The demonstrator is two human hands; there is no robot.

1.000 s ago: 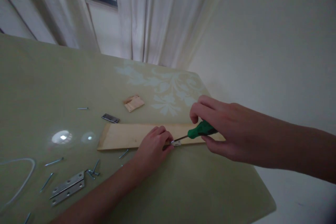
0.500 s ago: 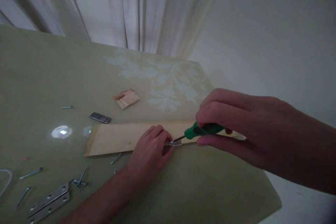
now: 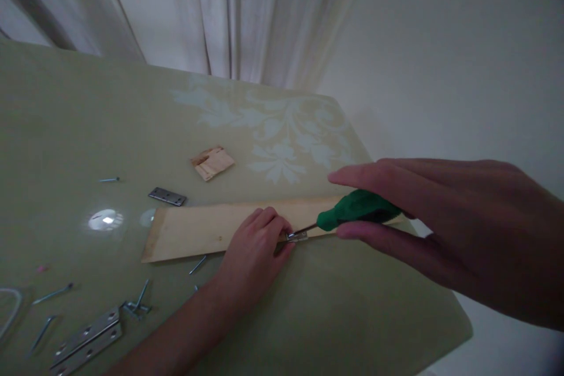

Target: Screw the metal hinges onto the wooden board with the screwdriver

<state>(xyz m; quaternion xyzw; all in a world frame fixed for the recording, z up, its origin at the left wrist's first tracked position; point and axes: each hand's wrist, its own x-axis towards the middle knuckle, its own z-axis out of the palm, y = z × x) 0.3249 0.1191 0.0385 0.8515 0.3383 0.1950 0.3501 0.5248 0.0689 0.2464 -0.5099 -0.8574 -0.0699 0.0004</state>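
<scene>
Green screwdriver (image 3: 359,210) noted in my right hand (image 3: 434,214), thumb below the handle and fingers laid nearly straight above it: a light grip. Its tip meets a small metal plate (image 3: 301,236) at the near long edge of the wooden board (image 3: 189,230), which lies towards the right edge of the table (image 3: 352,305). My left hand (image 3: 257,254) pinches the plate's left end; whether the fingertips also steady a fastener, I cannot tell. Step in hand, in my judgement: screwing at the plate. Next move calls for a firmer grip, tip squarely seated, plate held flush.
</scene>
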